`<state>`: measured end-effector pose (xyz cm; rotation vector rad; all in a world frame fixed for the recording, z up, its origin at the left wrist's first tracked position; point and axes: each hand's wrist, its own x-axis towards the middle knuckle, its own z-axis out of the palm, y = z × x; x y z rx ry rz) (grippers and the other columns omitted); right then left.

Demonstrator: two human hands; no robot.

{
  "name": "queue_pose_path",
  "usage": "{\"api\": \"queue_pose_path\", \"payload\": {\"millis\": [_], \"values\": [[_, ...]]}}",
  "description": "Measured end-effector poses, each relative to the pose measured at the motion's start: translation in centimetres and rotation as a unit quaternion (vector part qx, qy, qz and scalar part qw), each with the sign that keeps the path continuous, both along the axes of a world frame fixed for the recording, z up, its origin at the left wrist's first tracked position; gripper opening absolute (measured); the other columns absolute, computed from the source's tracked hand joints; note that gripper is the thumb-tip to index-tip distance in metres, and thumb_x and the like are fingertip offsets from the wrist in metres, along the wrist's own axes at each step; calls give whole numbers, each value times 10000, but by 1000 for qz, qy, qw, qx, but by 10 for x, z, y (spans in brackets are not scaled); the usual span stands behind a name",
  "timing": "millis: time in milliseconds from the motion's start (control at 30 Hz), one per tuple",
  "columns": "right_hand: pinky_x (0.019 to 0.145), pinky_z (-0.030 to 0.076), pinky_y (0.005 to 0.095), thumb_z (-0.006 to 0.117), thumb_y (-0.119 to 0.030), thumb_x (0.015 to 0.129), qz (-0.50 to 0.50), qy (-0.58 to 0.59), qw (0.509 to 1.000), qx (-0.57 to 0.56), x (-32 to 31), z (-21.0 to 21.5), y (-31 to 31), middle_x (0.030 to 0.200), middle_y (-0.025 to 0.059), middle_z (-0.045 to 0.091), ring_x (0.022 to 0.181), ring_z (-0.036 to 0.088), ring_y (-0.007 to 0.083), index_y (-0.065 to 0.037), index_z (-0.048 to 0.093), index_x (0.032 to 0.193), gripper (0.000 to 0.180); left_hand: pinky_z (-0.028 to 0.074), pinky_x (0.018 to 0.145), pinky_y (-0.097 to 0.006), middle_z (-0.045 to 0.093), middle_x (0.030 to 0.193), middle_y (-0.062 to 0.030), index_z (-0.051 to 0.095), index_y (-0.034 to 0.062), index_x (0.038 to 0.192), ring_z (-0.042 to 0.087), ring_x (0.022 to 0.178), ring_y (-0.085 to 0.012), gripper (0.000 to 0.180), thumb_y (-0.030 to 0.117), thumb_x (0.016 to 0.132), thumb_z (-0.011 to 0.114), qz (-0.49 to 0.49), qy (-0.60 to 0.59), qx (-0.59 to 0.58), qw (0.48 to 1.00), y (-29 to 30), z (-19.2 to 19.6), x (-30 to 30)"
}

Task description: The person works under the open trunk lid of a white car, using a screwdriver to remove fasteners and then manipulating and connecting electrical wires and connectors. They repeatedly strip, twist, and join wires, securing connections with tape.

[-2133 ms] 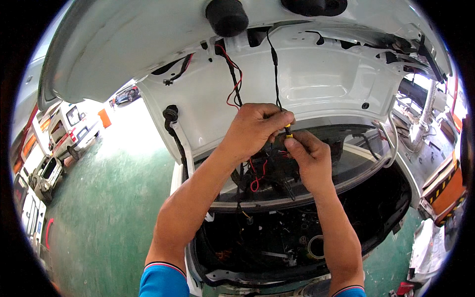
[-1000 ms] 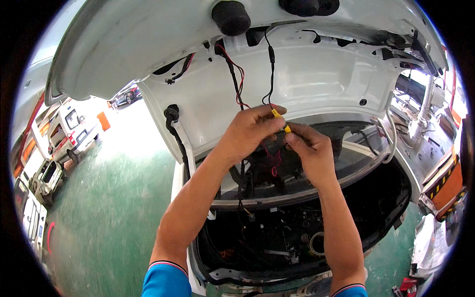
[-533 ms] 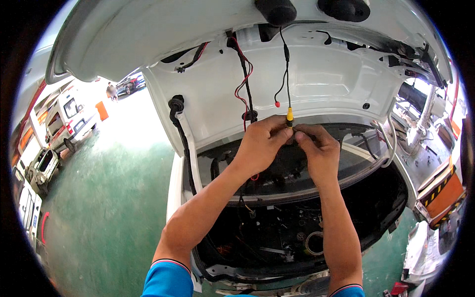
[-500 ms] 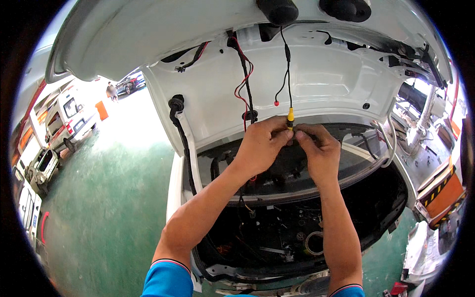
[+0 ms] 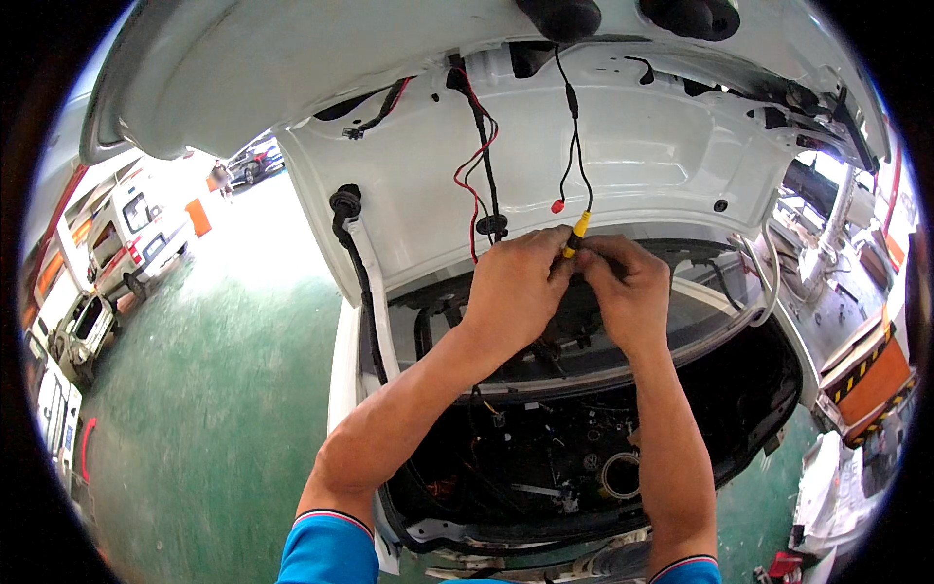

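A yellow-and-black cable connector hangs tilted on a thin black cable that drops from the raised white trunk lid. My left hand is closed, with thumb and forefinger pinching the connector from the left. Close against its lower end, my right hand is also closed in a pinch; its fingertips partly hide what they grip. A second branch of the cable ends in a small red-capped plug, dangling free just above my left hand.
Red and black wires hang left of my hands. A corrugated harness runs down the trunk opening's left side. Below lies the dark trunk with a tape roll and small parts. An orange striped box stands at right; parked vehicles at left.
The connector has gone from upright to tilted, its top leaning right. The red-capped plug and cable have swung right. Both hands keep their pinch in nearly the same place.
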<state>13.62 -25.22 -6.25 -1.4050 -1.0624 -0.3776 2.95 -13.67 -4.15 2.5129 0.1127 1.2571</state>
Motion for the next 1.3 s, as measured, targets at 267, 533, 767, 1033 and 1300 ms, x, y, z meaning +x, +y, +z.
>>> {"api": "queue_pose_path", "payload": {"millis": [267,533,767,1033,1300], "values": [[642,521,368,673,-43,773,-58,-96,993,37,3,0,7,780,130,664,698,665,319,-20,660,829,62,535,711,-423,686,894,-199,662,26,1106,674,824,-398,294,95,821,666,-24,6,13,1000,3,1,1],[615,507,365,666,-42,717,-65,-92,991,67,4,0,10,740,125,635,651,640,299,-11,625,783,84,569,761,-347,715,923,-176,642,-18,1173,728,862,-249,320,17,855,620,-100,57,-113,987,2,5,-3],[618,491,322,672,-46,715,-52,-60,993,89,11,-7,16,707,118,630,623,614,212,8,624,779,96,599,778,-307,710,987,-157,616,-97,1169,713,874,-193,256,-5,934,577,-215,80,-248,941,8,0,2],[710,499,259,621,-10,826,9,72,993,90,19,-8,1,788,48,685,735,608,102,16,681,901,100,586,797,-298,697,1006,-140,563,-86,1220,698,883,-174,273,42,980,571,-216,60,-346,911,14,-5,-8],[739,514,258,660,-36,880,76,112,990,44,13,-15,8,878,67,712,799,636,103,-1,715,1033,166,552,831,-282,683,1027,-110,549,-55,1204,661,926,-149,258,71,982,589,-235,36,-327,915,13,-6,-10]]}}
